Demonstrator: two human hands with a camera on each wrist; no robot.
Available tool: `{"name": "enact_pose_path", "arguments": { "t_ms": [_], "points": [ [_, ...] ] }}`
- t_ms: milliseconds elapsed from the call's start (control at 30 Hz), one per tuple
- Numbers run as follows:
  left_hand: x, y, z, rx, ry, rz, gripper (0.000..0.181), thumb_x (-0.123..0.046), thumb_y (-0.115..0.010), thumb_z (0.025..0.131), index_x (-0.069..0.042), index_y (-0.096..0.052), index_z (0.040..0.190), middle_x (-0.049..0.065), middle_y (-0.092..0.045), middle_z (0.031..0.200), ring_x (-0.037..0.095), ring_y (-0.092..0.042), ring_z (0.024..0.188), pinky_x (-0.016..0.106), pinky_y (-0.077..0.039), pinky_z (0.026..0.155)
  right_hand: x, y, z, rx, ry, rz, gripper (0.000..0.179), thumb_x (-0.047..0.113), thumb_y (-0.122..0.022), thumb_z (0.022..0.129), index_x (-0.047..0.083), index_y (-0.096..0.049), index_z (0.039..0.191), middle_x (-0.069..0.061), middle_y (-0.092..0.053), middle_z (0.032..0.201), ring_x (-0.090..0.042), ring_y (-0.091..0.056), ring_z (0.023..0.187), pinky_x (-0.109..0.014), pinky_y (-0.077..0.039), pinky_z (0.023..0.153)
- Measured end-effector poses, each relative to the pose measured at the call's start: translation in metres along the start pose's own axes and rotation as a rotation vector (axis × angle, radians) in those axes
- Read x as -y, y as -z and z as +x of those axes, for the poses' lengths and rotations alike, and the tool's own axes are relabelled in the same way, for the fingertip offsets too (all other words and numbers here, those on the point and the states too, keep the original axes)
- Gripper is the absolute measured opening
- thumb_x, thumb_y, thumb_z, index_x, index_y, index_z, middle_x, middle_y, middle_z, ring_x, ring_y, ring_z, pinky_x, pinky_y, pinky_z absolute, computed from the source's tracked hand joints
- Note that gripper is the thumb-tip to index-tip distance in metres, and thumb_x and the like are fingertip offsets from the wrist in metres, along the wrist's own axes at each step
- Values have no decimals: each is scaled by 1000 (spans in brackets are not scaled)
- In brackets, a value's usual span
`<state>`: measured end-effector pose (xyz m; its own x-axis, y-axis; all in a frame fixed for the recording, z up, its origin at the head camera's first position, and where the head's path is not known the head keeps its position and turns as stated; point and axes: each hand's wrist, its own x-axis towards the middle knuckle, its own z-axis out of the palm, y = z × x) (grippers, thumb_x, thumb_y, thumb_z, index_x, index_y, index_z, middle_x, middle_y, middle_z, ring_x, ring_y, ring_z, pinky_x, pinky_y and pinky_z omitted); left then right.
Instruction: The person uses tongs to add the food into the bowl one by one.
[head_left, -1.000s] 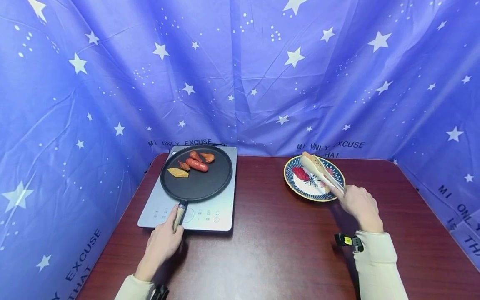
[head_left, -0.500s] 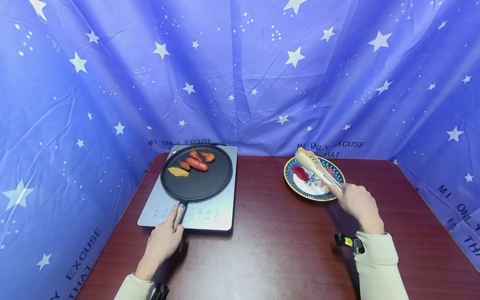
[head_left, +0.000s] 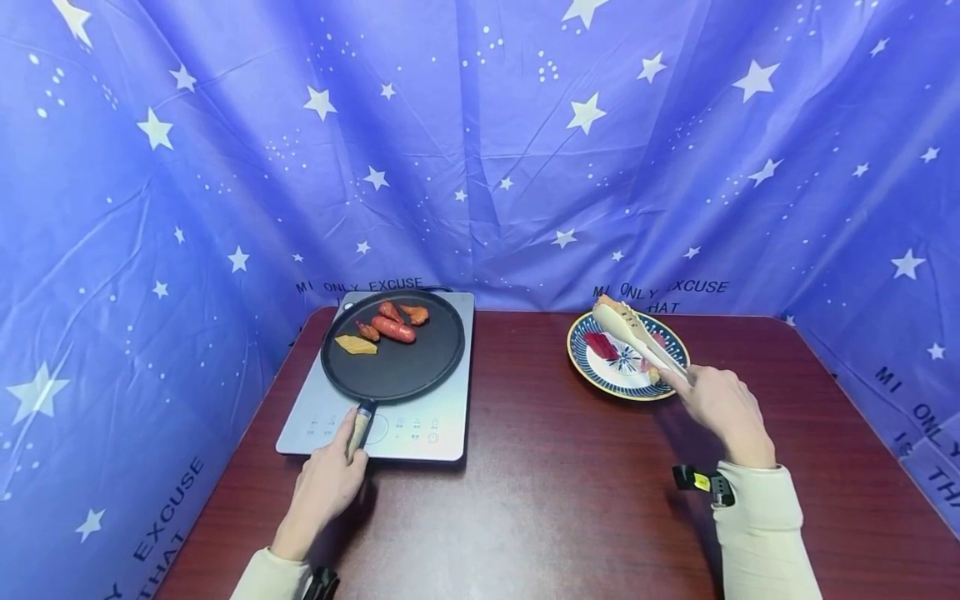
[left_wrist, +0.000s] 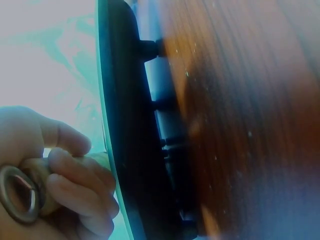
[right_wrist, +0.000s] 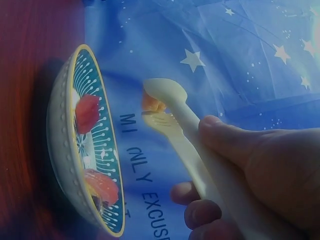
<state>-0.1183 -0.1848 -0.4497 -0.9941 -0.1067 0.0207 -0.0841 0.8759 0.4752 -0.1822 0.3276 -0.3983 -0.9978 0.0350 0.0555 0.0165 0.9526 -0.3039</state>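
Note:
In the head view my left hand [head_left: 327, 482] grips the handle [head_left: 361, 432] of a round black frying pan [head_left: 412, 367] on a silver induction cooktop [head_left: 442, 437]. A sausage [head_left: 393, 328], a yellow piece [head_left: 356, 344] and several reddish-brown pieces lie in the pan. My right hand [head_left: 726, 408] holds cream-coloured tongs [head_left: 633, 333]. The right wrist view shows an orange piece of food [right_wrist: 151, 103] pinched between the tong tips, above and apart from the patterned plate [right_wrist: 62, 145]. On that plate sit a dark red piece [right_wrist: 88, 114] and a pinkish piece [right_wrist: 102, 186].
A dark red wooden table [head_left: 517, 450] carries everything, with bare surface between cooktop and plate. Blue star-printed curtains [head_left: 487, 150] enclose the back and both sides. The left wrist view shows the cooktop's dark side [left_wrist: 125, 120] raised on small feet.
Over the last second the tongs rise slightly with the orange piece of food, away from the plate. My left hand and the pan stay in place.

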Motion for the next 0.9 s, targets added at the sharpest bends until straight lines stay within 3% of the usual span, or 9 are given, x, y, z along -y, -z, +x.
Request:
{"name": "enact_pose_path", "arguments": {
  "t_ms": [533, 767, 900],
  "points": [
    [0, -2, -1, -2, 2, -7, 67, -21, -50, 84, -15, -33, 148, 25, -64, 98, 29, -56, 63, 45, -41, 53, 16, -2, -4, -65, 79, 6, 53, 56, -42, 93, 11, -48, 65, -8, -45, 59, -31, -49, 56, -43, -36, 48],
    [0, 0, -1, 11, 11, -4, 68, -21, -49, 84, -16, -31, 149, 25, -64, 97, 27, -53, 61, 44, -41, 54, 28, -4, -7, -86, 122, 10, 48, 53, -44, 94, 9, -59, 81, -7, -46, 58, -32, -52, 57, -46, -37, 47],
    [0, 1, -1, 13, 13, -5, 68, -21, -49, 84, -16, -31, 149, 25, -64, 97, 27, -52, 60, 43, -41, 53, 37, -4, -7, -106, 138, 11, 50, 53, -45, 94, 8, -53, 72, -5, -40, 55, -29, -49, 54, -42, -35, 45]
  ]
}}
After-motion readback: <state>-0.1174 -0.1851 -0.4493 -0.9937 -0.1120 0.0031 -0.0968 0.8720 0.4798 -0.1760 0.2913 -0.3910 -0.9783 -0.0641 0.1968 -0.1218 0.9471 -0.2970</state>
